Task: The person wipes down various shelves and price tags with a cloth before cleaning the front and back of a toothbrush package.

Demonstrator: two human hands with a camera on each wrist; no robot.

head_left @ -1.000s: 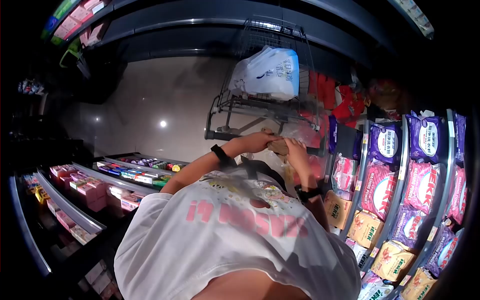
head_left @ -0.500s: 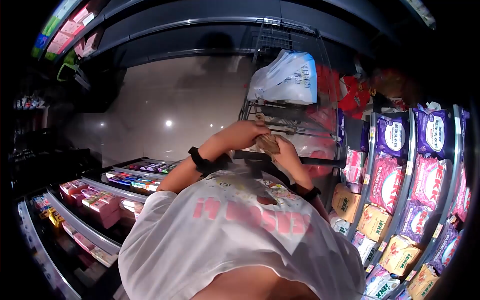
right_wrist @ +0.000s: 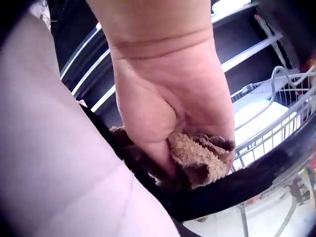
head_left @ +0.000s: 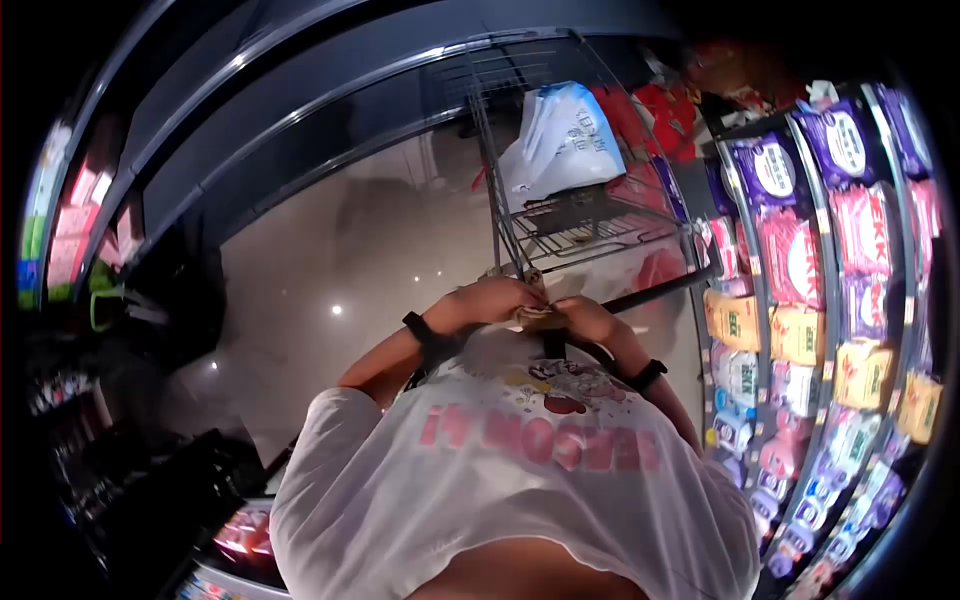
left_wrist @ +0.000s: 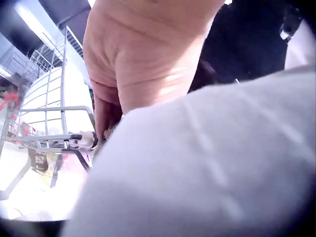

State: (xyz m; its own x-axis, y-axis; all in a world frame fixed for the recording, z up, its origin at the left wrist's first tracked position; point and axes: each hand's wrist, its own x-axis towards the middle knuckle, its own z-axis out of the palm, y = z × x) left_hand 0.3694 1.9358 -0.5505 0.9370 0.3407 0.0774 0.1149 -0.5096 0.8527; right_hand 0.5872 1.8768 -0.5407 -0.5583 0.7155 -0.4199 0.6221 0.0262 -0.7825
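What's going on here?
Someone in a white shirt is standing by a cart in what looks like a shop, handling a brown, fuzzy cloth. The right hand grips it, and the left hand holds it too, though its fingertips are mostly hidden. A white and blue bag sits in the cart. Shelves of colourful packs line the right side.

Room over floor [head_left: 330, 260] at left; cart [head_left: 585, 212] ahead, shelves [head_left: 823, 225] right
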